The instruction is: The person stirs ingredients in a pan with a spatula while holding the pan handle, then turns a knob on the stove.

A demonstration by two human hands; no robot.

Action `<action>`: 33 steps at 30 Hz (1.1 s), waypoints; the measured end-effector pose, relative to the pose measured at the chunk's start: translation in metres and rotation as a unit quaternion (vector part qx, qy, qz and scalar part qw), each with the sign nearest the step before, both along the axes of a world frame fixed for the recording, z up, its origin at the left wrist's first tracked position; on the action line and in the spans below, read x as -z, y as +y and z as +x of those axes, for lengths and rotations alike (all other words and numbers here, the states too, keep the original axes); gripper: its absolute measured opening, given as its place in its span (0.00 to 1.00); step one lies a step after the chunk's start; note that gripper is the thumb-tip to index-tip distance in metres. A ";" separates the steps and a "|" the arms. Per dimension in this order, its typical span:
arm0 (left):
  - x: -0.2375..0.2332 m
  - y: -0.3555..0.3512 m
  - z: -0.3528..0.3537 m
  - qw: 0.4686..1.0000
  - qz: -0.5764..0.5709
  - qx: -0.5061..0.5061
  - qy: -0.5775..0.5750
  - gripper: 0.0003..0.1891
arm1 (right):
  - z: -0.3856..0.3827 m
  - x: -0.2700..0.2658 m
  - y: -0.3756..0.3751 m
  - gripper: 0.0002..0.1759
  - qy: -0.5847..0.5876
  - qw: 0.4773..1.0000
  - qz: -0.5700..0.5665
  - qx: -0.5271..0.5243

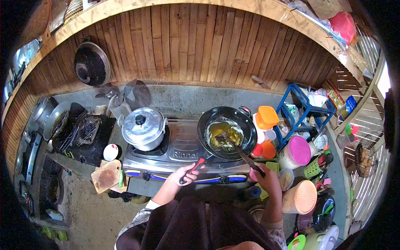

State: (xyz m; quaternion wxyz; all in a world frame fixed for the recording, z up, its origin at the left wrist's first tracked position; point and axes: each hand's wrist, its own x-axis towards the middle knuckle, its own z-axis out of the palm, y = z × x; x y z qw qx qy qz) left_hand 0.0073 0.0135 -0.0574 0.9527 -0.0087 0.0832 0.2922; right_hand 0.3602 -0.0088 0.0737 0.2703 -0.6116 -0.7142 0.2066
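A black wok [248, 137] sits on the right burner of the silver gas stove [179, 139], with oil and a greenish-yellow food [234, 136] inside. My left hand [186, 173] is closed around the wok's red and black handle [194, 168], in front of the stove. My right hand [268, 179] grips the dark end of a long spatula [243, 154], whose blade rests in the food. On the left burner stands a lidded silver pot [143, 127].
Left of the stove are wooden cutting boards [106, 177], a green-handled knife [121, 178], a white cup [111, 152] and a blackened grill stove [89, 137]. Plastic containers [299, 151] and a blue rack [305, 109] crowd the right side. A bamboo wall [183, 46] stands behind.
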 end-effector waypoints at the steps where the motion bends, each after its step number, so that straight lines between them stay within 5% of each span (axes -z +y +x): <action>1: 0.001 0.000 0.000 1.000 0.000 0.000 0.001 0.24 | -0.004 0.005 0.008 0.19 -0.001 0.999 0.032 -0.025; 14: 0.000 0.000 0.000 1.000 0.001 0.002 -0.005 0.23 | -0.017 0.039 0.042 0.21 0.015 0.997 0.071 0.019; 23: 0.005 0.001 0.000 1.000 -0.010 0.006 -0.006 0.26 | 0.000 -0.047 -0.016 0.19 -0.015 0.995 -0.088 0.041; 33: 0.004 0.000 0.001 1.000 0.003 0.005 -0.023 0.25 | 0.024 -0.092 -0.055 0.17 -0.063 0.994 -0.085 0.027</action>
